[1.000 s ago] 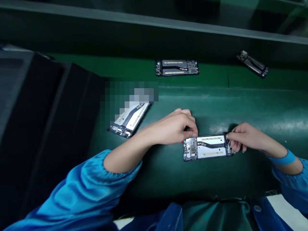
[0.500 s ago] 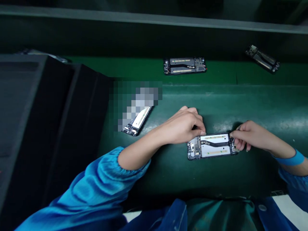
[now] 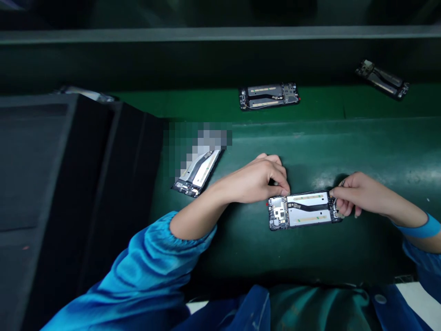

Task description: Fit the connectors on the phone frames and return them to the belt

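An opened phone (image 3: 308, 209) lies face down on the green mat, its circuit board, white inner plate and black ribbon cable exposed. At its upper left edge is my left hand (image 3: 263, 179), thumb and fingers pinched together by the board. A thin cable runs along that edge; whether the pinch has hold of it is hidden. Over the phone's right end my right hand (image 3: 360, 195) is closed, thumb and forefinger together at the corner. A small glint shows at those fingers, too small to name.
Another opened phone (image 3: 200, 170), partly pixelated, lies slanted to the left. On the bright green strip behind are two more opened phones, one in the middle (image 3: 269, 96) and one at the right (image 3: 382, 80). Black boxes (image 3: 93, 184) stand at the left. A ledge (image 3: 220, 33) crosses the back.
My left hand has shifted slightly left along the phone's upper edge, baring more of the board. The right hand stays at the right end. The view has turned a little.
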The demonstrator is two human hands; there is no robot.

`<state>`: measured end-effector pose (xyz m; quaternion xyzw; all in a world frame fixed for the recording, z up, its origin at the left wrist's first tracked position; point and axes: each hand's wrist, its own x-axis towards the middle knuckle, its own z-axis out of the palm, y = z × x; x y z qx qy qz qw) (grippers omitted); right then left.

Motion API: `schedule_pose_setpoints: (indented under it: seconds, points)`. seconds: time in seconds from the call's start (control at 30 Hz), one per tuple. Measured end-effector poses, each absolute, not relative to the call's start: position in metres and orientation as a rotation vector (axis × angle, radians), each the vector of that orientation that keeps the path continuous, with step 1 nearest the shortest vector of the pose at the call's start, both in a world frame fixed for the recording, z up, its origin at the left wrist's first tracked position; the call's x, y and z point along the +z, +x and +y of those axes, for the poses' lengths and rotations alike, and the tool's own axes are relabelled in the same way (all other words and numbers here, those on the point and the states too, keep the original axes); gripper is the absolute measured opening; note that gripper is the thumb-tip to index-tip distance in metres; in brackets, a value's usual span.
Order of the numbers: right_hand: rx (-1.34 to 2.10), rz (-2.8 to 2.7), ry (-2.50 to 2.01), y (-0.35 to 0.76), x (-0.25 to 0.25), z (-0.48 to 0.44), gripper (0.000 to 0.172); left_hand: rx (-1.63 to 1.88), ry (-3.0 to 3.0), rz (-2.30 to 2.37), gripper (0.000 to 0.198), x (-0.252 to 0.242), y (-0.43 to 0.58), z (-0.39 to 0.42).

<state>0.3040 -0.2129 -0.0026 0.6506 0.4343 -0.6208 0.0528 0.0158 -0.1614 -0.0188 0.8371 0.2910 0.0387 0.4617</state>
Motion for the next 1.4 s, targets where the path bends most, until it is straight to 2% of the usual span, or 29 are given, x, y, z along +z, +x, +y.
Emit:
schedule_pose_setpoints:
  seconds: [0.73, 1.07, 1.4]
  points:
    - [-1.917, 1.340, 1.961, 0.302, -0.008, -0.213, 0.033, 0.044, 2.120, 0.733, 0.013, -0.011, 0.026, -0.161]
    - [-1.918, 1.373, 1.989, 0.300, -0.002, -0.212, 0.037, 0.035, 2.317, 0.642, 0.024, -0.010, 0.096, -0.154]
    - [-1.932, 1.417, 2.031, 0.300, -0.007, -0.217, 0.034, 0.031, 2.399, 0.916, 0.013, -0.006, 0.096, -0.186]
